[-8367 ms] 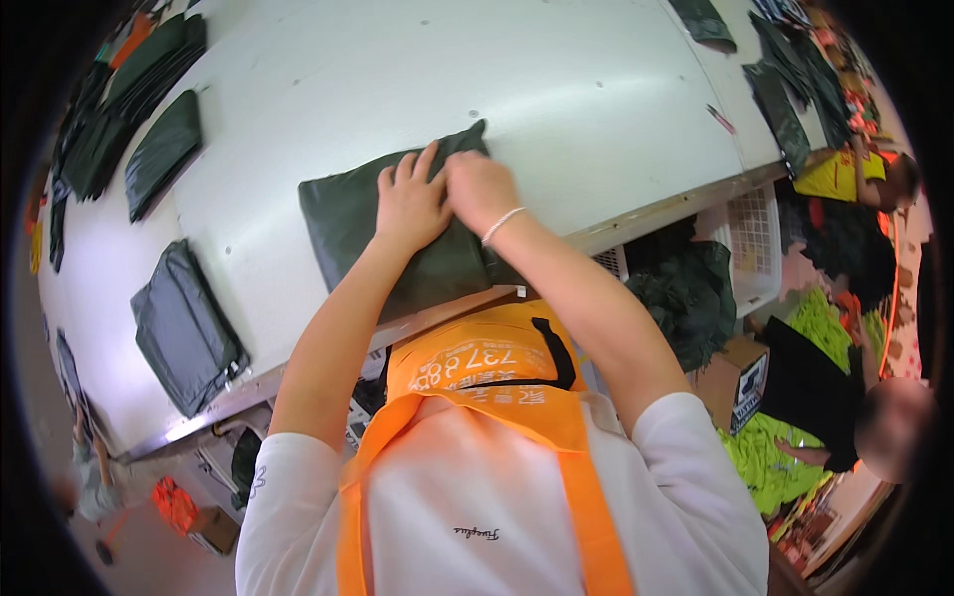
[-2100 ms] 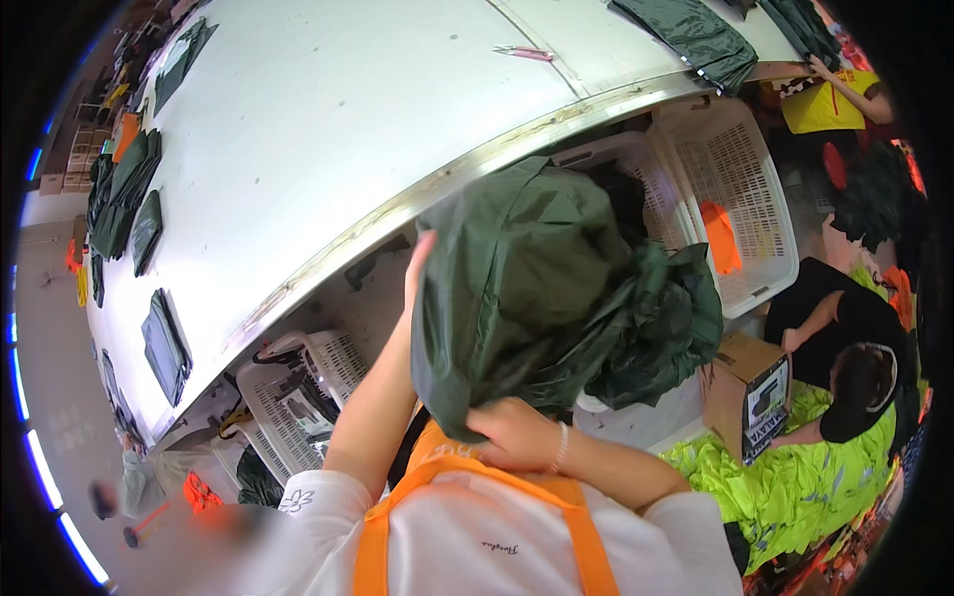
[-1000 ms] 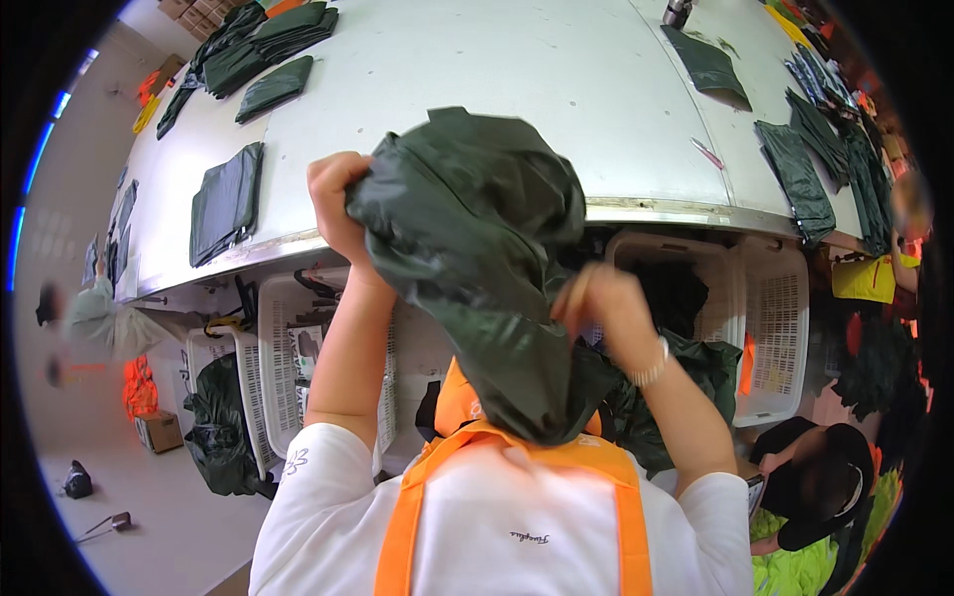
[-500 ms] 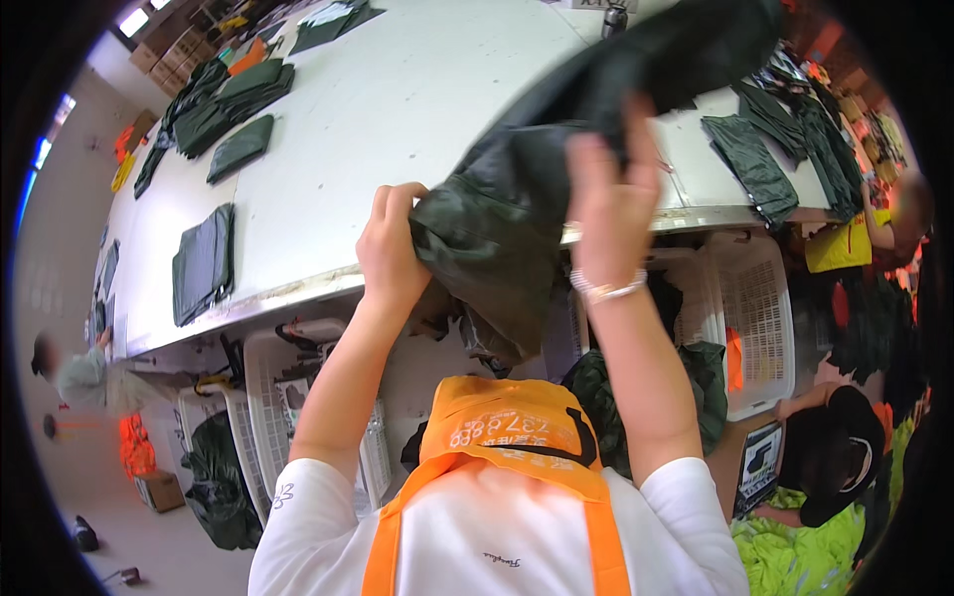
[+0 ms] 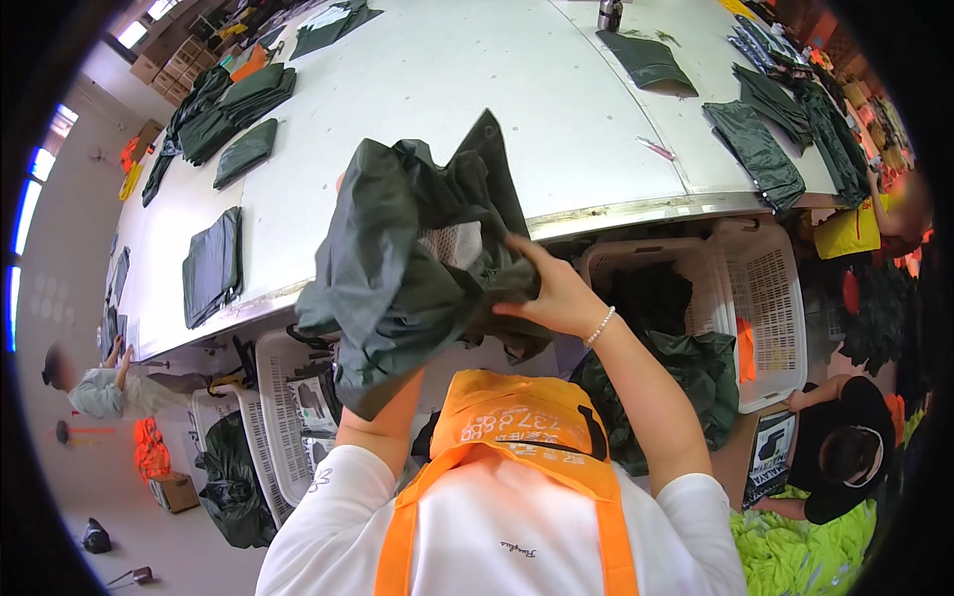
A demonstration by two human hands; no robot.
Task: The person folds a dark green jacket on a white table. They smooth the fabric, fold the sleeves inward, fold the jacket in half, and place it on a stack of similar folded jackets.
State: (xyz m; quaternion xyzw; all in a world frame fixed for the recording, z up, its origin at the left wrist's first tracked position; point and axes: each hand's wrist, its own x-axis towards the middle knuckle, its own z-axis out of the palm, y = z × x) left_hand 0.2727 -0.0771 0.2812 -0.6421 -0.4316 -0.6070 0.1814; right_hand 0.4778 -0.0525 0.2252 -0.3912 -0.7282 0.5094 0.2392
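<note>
A bunched dark green rain garment hangs in front of me at the near edge of the white table, its coated fabric creased and one pointed corner standing up. White mesh lining shows in an opening at its middle. My right hand, with a beaded bracelet at the wrist, grips the right side of the garment between thumb and fingers. My left forearm rises beneath the garment, and the cloth covers nearly all of my left hand, so its fingers cannot be made out.
Folded dark green garments lie on the white table: one near left, a pile far left, one far right. A pen lies right. White baskets stand below the table. A co-worker is at lower right.
The garment, stretched up to the far right before, is now gathered and closer, with its mesh showing. My right hand has come down and left. My left hand has gone behind the cloth.
</note>
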